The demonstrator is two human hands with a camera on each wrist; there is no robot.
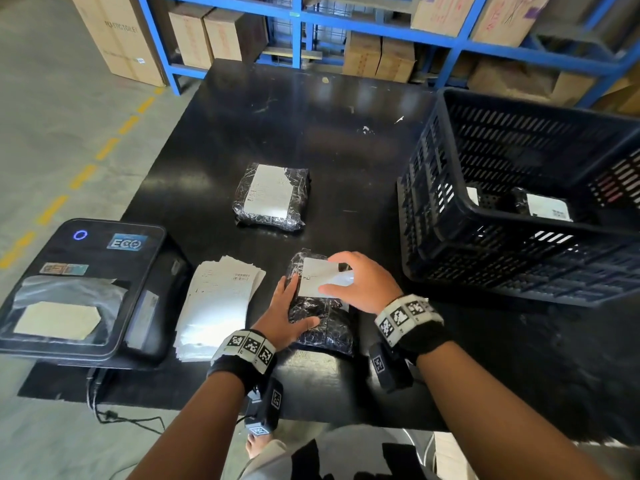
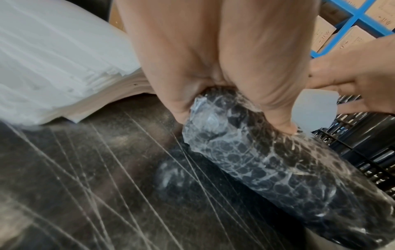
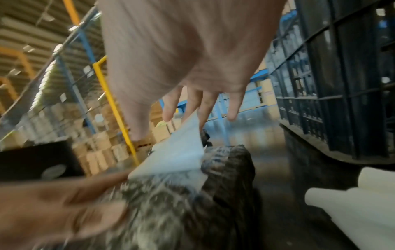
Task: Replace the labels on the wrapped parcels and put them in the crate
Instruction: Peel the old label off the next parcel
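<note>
While my left grip (image 1: pixel 284 315) is pinning the black film-wrapped parcel (image 1: pixel 322 323), my right grip (image 1: pixel 360 284), fingers spread, is pressing its white label (image 1: pixel 317 280); another parcel (image 1: pixel 272 197) beyond is waiting, two already sitting in the black slatted crate (image 1: pixel 450 188).

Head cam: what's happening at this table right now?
A person is relabelling wrapped parcels. The left hand rests on the near parcel, steadying it on the black table, while the right hand works a white label on its top; the label's far edge is lifted. A second parcel waits further back. A stack of labels lies beside the printer. The crate already holds at least one labelled parcel.
</note>
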